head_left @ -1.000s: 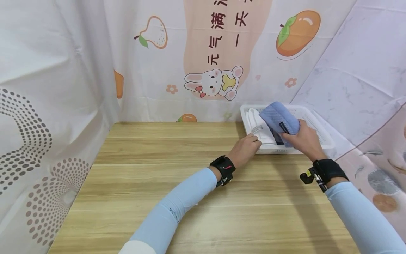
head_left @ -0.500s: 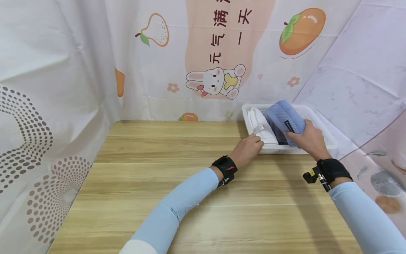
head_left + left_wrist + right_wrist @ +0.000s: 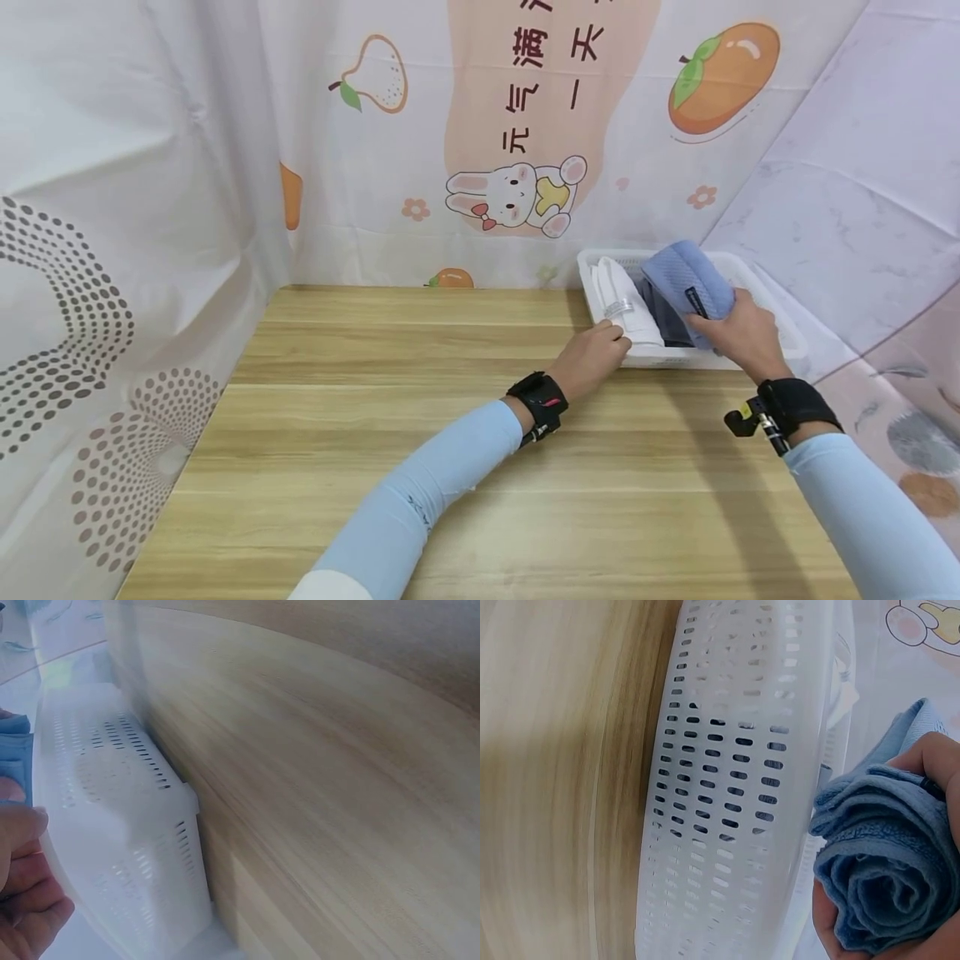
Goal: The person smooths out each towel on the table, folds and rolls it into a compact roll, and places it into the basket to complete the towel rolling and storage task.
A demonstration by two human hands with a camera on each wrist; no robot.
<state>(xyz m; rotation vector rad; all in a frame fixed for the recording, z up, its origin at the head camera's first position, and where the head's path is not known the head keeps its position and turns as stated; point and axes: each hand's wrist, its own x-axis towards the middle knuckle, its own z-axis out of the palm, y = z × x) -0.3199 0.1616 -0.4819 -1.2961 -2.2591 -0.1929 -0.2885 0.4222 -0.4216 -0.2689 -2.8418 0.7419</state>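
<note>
In the head view a white perforated plastic basket (image 3: 663,362) stands at the table's back right. My left hand (image 3: 590,357) holds its near left corner, fingers curled at the rim, as the left wrist view also shows. My right hand (image 3: 750,332) grips a rolled blue towel (image 3: 686,279), tilted over the middle of the basket. A small black label sits on the towel, and its spiral end faces the right wrist camera. Inside the basket, a folded white towel (image 3: 628,304) lies along the left side, with a dark grey cloth (image 3: 666,319) beside it.
The wooden table (image 3: 420,400) spreads to the left and front of the basket. A printed curtain (image 3: 360,200) hangs right behind the table's back edge, and a marbled sheet (image 3: 847,192) rises at the right, close to the basket.
My right hand has moved the blue towel slightly right across the basket, showing more of the dark grey cloth. The left hand keeps its place at the corner.
</note>
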